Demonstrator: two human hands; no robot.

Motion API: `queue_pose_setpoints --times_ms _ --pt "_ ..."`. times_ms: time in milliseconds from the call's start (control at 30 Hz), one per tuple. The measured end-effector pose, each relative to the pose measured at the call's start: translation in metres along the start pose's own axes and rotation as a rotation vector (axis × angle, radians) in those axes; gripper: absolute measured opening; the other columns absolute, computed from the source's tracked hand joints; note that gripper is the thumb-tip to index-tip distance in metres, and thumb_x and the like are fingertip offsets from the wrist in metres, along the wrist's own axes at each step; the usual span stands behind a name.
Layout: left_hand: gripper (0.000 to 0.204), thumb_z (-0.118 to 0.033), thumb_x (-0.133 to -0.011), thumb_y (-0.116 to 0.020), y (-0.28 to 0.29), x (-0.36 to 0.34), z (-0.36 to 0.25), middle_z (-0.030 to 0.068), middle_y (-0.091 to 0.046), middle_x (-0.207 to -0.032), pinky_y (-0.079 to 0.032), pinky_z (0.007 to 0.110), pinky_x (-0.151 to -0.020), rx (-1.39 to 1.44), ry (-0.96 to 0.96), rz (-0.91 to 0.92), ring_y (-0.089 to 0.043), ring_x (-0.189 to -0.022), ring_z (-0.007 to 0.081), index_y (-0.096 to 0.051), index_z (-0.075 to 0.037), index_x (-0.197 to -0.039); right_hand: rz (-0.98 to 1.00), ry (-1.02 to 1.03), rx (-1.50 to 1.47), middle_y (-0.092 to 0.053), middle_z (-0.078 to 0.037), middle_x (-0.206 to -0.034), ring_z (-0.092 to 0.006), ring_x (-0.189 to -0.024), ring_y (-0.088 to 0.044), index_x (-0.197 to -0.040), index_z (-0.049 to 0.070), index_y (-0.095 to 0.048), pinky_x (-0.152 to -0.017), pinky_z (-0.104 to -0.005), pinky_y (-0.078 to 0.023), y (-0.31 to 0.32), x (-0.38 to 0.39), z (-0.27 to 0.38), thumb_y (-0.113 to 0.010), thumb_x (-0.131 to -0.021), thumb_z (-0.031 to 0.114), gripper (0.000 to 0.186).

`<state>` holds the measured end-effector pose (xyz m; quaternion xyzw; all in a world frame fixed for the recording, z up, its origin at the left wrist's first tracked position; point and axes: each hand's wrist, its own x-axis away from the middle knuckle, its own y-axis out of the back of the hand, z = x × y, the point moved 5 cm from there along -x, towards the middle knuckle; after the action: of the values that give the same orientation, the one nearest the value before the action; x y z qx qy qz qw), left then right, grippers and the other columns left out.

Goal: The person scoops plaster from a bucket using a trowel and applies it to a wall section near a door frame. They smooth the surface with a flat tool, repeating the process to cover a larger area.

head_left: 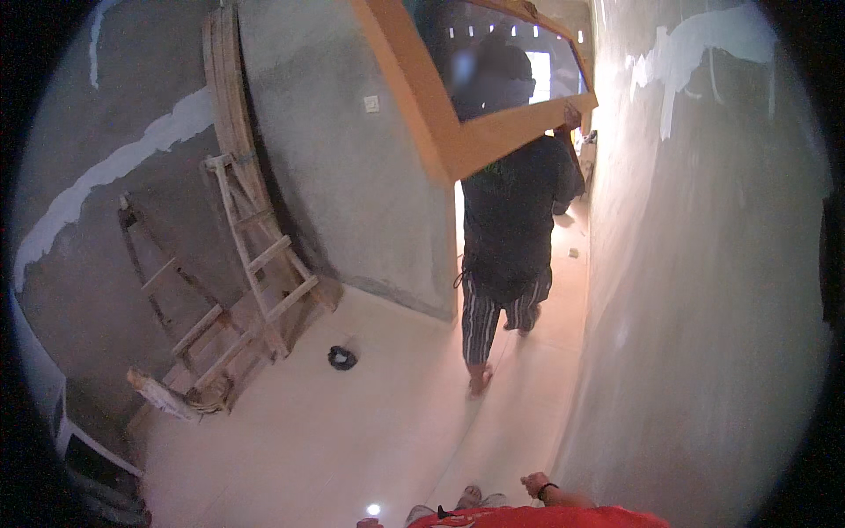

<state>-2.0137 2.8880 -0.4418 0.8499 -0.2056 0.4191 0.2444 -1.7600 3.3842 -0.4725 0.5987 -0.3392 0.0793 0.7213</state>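
Observation:
My right hand, with a dark band at the wrist, hangs low in front of my red shirt. Its fingers are curled in, and nothing shows in them. Only a sliver of my left hand appears at the lower edge, its fingers hidden. Ahead, a person in a dark shirt and striped trousers walks barefoot away from me. That person carries a large orange-brown wooden window frame with a dark glass pane at head height, a hand on its right lower corner. Neither of my hands touches it.
Wooden stepladders lean at the left wall beside long planks. A small black bundle lies on the pale floor. Bare plaster walls flank the passage, the right one close by. A small object lies farther ahead.

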Motion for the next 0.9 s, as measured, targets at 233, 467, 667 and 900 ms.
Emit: queue_pose_setpoints --times_ms 233,467,667,900 --pt "0.035 -0.016 -0.072 -0.071 -0.036 -0.068 -0.137 0.0135 -0.062 -0.102 -0.055 0.043 -0.069 -0.108 0.012 0.064 -0.062 -0.092 0.0274 -0.059 -0.004 -0.103 -0.352 0.037 -0.387 -0.066 -0.004 -0.078 -0.0208 -0.071 -0.064 -0.101 0.015 -0.06 -0.061 -0.0369 -0.051 0.077 -0.082 -0.068 -0.058 -0.082 0.019 0.02" --pt "0.032 -0.018 -0.071 -0.071 -0.085 -0.146 -0.281 0.0123 -0.063 -0.1 -0.053 0.043 -0.068 -0.251 0.044 0.129 -0.062 -0.092 0.0273 -0.06 -0.006 -0.099 -0.262 -0.157 -0.153 -0.064 -0.003 -0.075 -0.0196 -0.069 -0.063 -0.105 0.016 -0.06 -0.061 -0.0351 -0.05 0.188 -0.128 -0.145 -0.061 -0.08 0.017 0.025" --pt "0.03 -0.019 -0.07 -0.071 -0.096 -0.231 -0.412 0.0113 -0.063 -0.099 -0.052 0.044 -0.068 -0.437 0.05 0.153 -0.062 -0.092 0.0272 -0.062 -0.008 -0.096 -0.097 -0.204 -0.118 -0.06 -0.005 -0.069 -0.0192 -0.049 -0.054 -0.098 0.011 -0.061 -0.044 -0.0348 -0.042 0.204 -0.16 -0.195 -0.062 -0.081 0.018 0.018" --pt "0.027 -0.021 -0.069 -0.071 -0.165 -0.342 -0.607 0.0101 -0.064 -0.097 -0.05 0.044 -0.068 -0.945 -0.411 0.248 -0.061 -0.092 0.0271 -0.063 -0.01 -0.092 -0.352 -0.636 -1.425 -0.05 -0.006 -0.058 -0.0177 -0.041 -0.043 -0.078 0.007 -0.052 -0.036 -0.0341 -0.031 0.121 -0.229 -0.275 -0.065 -0.078 0.019 0.018"
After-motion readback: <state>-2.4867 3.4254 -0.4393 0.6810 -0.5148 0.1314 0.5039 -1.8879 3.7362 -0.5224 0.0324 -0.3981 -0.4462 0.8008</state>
